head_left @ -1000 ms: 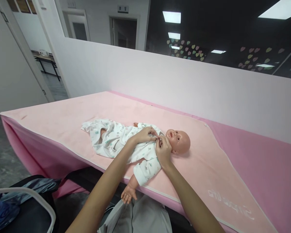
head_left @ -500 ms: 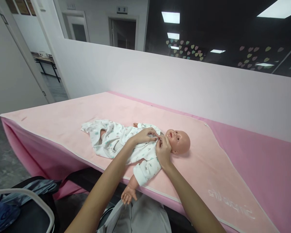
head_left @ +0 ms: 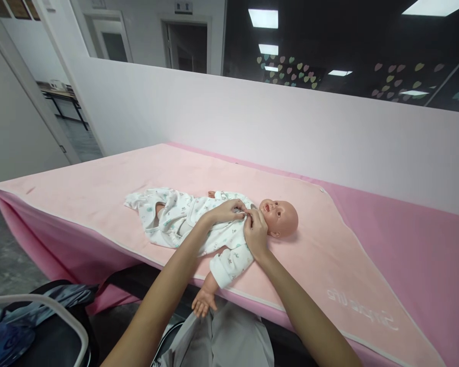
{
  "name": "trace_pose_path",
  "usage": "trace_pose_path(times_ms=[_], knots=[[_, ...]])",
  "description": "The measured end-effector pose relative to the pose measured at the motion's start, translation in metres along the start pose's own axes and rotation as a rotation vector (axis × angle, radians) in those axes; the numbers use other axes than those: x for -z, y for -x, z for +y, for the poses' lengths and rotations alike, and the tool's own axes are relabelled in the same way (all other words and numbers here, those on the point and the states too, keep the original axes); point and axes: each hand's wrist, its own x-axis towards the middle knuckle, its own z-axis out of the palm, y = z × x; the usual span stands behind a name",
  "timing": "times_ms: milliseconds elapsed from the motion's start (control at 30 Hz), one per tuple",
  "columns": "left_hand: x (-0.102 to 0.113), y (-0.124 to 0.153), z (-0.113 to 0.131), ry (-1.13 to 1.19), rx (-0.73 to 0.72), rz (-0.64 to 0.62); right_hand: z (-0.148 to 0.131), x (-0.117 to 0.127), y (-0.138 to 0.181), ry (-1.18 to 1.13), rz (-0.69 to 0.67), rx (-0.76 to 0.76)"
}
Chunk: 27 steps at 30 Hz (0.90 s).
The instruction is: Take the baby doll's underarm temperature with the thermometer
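A baby doll [head_left: 281, 218] lies on its back on a pink towel [head_left: 137, 178], head to the right. It wears a white printed romper [head_left: 183, 219]. One bare doll arm [head_left: 203, 298] hangs over the table's near edge. My left hand [head_left: 225, 211] pinches the romper's fabric at the doll's upper chest. My right hand [head_left: 255, 232] pinches the fabric just beside it, at the neckline under the doll's chin. The fingertips of both hands meet there.
The towel covers a deeper pink table [head_left: 424, 255] that runs along a white partition wall [head_left: 252, 122]. At lower left stands a black chair with blue-grey cloth [head_left: 34, 311]. My grey-clad lap [head_left: 222, 341] is below the table edge. An open doorway is at far left.
Both hands stay pinched at the doll's neckline. The view has shifted slightly; the hands and doll keep their places.
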Motion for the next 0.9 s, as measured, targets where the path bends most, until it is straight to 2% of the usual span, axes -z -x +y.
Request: trace_pose_path(times_ms=[200, 900], knots=[[-0.0011, -0.0018, -0.0038, 0.052, -0.023, -0.024, 0.0018, 0.0005, 0.0002, -0.041, -0.017, -0.002], [0.0002, -0.0012, -0.0041, -0.007, -0.042, -0.026, 0.0017, 0.0001, 0.0002, -0.034, 0.01, 0.006]])
